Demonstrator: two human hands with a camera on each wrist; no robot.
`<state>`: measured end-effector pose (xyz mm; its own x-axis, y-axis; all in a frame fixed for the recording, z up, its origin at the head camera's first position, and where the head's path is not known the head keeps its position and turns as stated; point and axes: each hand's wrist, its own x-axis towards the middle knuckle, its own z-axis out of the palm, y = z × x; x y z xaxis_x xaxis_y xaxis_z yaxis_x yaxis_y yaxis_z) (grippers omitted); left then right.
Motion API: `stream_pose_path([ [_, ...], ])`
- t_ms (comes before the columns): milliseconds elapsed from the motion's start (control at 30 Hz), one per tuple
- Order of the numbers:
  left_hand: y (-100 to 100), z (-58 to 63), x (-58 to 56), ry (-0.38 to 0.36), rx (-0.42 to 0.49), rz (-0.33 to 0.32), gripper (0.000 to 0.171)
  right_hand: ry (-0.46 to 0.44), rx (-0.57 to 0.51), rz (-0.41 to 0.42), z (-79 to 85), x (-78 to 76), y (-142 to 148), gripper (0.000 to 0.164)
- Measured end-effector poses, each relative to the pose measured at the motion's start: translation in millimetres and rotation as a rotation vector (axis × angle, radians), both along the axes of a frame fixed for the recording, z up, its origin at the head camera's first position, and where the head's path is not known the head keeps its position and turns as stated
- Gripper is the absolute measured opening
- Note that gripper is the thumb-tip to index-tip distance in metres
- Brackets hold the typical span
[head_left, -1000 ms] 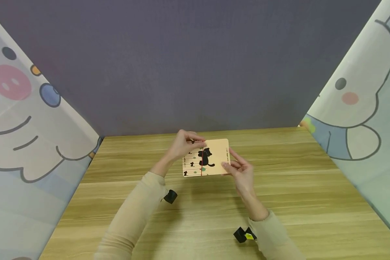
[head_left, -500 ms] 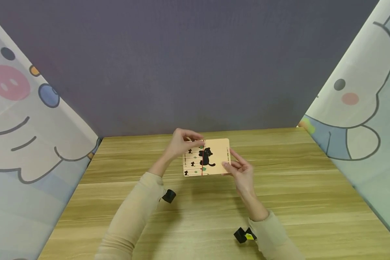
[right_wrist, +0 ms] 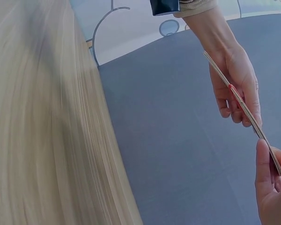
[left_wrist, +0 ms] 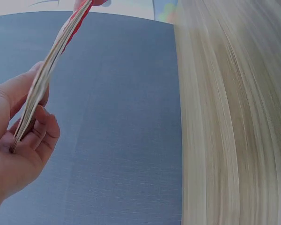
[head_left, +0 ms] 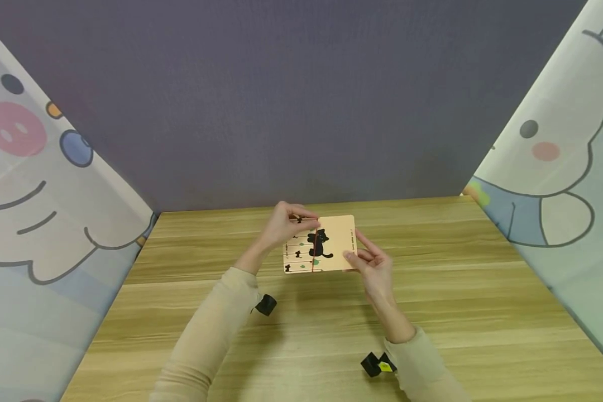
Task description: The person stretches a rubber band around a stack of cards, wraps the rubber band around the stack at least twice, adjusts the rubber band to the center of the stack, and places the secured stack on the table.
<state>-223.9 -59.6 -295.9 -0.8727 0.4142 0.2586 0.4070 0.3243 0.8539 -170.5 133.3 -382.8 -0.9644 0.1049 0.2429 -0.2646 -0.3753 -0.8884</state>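
A thin cream notebook (head_left: 339, 230) with black cats and a fence on its cover is held up above the table, lying sideways. Round its middle runs a red elastic band (head_left: 314, 258). My left hand (head_left: 280, 226) reaches over the upper left part, thumb and finger pinching the notebook's top edge at the band. On the right, my right hand (head_left: 376, 268) grips the short edge, thumb in front and fingers behind. Seen edge-on in the right wrist view, the notebook (right_wrist: 246, 110) shows layered pages. Most of its back is hidden.
The wood-grain table (head_left: 432, 312) spreads below the hands. A dark grey panel (head_left: 301, 106) rises at its back edge. Cartoon-printed curtains (head_left: 20, 223) flank both sides. Small black camera mounts (head_left: 371, 364) hang by the wrists.
My left hand dips slightly left and then comes back right. The band's upper end now leans a little farther right. My right hand and the notebook stay nearly still.
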Motion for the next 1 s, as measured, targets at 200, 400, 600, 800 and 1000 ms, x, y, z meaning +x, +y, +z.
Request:
stream_pose_path([
  [200, 4, 3.5, 1.5, 0.019, 0.028, 0.027, 0.019, -0.018, 0.004, -0.007, 2.4, -1.0, 2, 0.051],
  [400, 3, 9.5, 2.3, 0.109, 0.054, 0.04, 0.016, -0.033, 0.008, -0.004, 4.3, 0.2, 2, 0.052],
  [600, 1, 20.0, 8.3, 0.172, 0.107, 0.075, 0.017, -0.045, 0.002, -0.016, 6.2, 1.6, 1, 0.052],
  [800, -5, 25.6, 19.3, 0.211, 0.187, 0.122, 0.015, -0.049, -0.034, -0.052, 8.0, -0.9, -1, 0.052],
  [1000, -13, 7.3, 20.6, 0.178, 0.253, 0.172, 0.017, 0.078, -0.085, -0.009, -37.3, -33.4, 12, 0.053],
])
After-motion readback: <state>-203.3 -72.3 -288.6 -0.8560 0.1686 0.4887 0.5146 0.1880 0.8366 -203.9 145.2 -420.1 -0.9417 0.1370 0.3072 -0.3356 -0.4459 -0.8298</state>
